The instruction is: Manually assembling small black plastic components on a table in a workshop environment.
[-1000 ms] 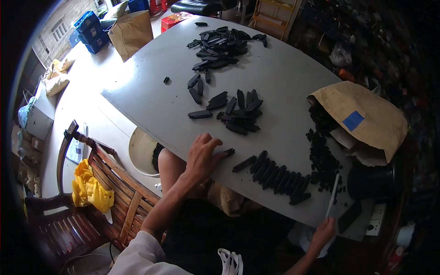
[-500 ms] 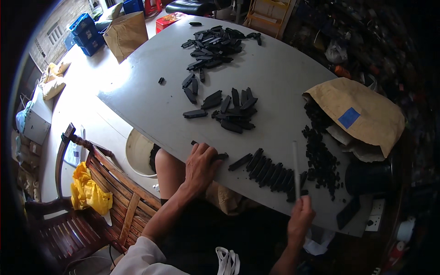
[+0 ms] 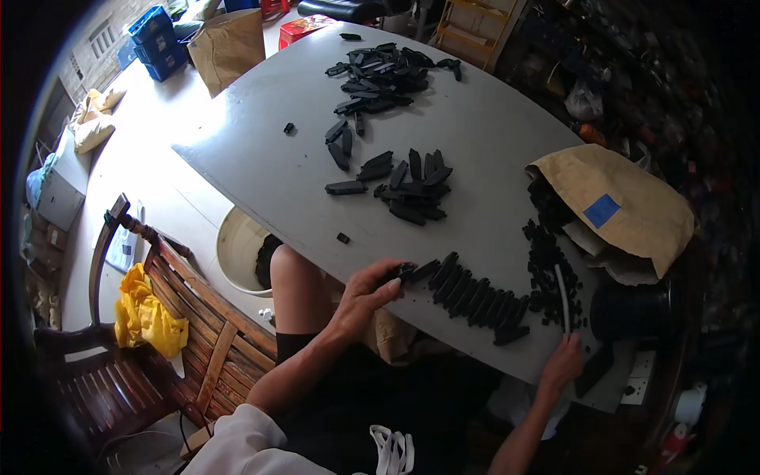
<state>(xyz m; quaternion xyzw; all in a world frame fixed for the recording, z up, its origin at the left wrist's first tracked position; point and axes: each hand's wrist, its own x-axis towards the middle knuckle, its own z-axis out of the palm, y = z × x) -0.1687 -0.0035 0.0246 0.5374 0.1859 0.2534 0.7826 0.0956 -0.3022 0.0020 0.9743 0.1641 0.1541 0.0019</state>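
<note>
Two hands work at the near edge of a grey table strewn with black plastic pieces.

The left hand (image 3: pixel 366 294) pinches one black piece (image 3: pixel 405 271) at the table (image 3: pixel 261 170) edge, just at the end of a neat row of black pieces (image 3: pixel 475 298). The right hand (image 3: pixel 560 366) grips a thin white stick (image 3: pixel 561 297), whose upper part lies over a heap of small black bits (image 3: pixel 546 269) beside the row. Beyond that heap lies a brown paper bag (image 3: pixel 625 206). Farther up the table are a loose cluster (image 3: pixel 408 186) and a larger pile (image 3: pixel 384 71) of black pieces.
</note>
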